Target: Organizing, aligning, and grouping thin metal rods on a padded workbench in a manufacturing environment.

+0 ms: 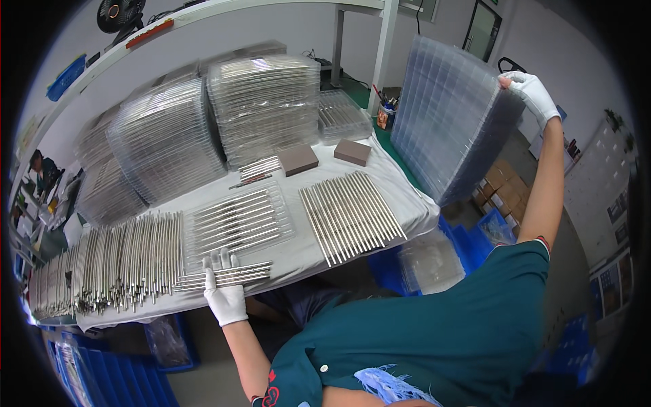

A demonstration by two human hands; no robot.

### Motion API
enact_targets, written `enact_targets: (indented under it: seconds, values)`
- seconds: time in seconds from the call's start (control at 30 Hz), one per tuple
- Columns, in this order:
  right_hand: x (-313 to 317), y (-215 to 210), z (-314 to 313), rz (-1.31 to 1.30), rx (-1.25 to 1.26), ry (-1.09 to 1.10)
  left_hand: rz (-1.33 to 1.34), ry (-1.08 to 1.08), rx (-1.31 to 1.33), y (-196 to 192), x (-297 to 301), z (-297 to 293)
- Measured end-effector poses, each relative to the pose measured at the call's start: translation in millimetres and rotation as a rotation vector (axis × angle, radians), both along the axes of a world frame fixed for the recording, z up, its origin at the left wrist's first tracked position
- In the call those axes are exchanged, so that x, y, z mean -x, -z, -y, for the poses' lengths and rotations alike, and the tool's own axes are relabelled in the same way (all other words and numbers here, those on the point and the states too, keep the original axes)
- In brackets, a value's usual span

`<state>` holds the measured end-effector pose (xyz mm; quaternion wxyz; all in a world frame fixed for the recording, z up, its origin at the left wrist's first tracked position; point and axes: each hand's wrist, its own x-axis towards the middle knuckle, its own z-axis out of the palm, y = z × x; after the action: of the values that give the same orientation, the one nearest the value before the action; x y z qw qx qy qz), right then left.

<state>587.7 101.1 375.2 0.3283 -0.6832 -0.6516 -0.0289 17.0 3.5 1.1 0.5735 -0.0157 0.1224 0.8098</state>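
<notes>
My left hand (pixel 225 297), in a white glove with some fingertips bare, is closed around a small bunch of metal rods (pixel 247 274) at the table's front edge. Just beyond it lies a clear plastic tray (pixel 288 227) with a row of metal rods (pixel 237 218) in it. Up at the right, my right hand (pixel 534 96), gloved the same way, grips the top edge of a tall stack of clear plastic trays (pixel 444 119) standing on its side. Some of its fingers are hidden behind that edge.
A long row of rods (pixel 129 261) covers the table's left side; another set (pixel 349 216) lies at the right. Tall stacks of filled trays (pixel 264 108) stand behind, near two brown blocks (pixel 297 160). Blue bins (pixel 468 244) sit below. Another person (pixel 46 169) is at far left.
</notes>
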Motion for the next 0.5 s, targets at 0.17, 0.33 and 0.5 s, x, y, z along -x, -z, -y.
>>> enact_targets:
  seconds: [0.17, 0.33, 0.5]
  values:
    - [9.3, -9.7, -1.2, 0.06, 0.087, 0.114, 0.028, 0.021, -0.03, 2.8, 0.6, -2.4]
    - [15.4, -12.8, -5.2, 0.316, -0.07, 0.312, 0.001, 0.03, -0.048, 7.1, 1.9, -2.5]
    - [-11.8, -60.2, -26.2, 0.255, -0.275, 0.454, -0.026, 0.062, -0.083, 9.2, 0.9, -2.3]
